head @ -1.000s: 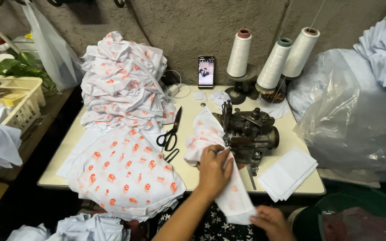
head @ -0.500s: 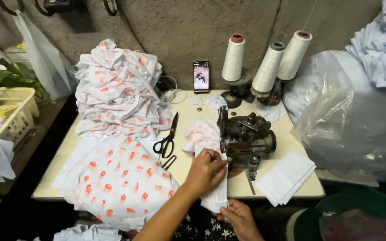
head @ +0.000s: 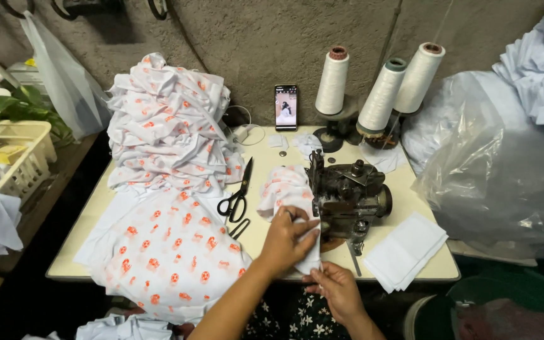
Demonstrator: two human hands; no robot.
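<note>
Both hands slid closer: left hand pinches fabric beside the serger, right hand grips its lower edge, probably mid-seam; stack done.

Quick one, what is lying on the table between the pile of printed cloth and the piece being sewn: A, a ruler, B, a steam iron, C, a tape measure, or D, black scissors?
D: black scissors lie on the table between the printed cloth pile and the cloth piece under the left hand.
</note>
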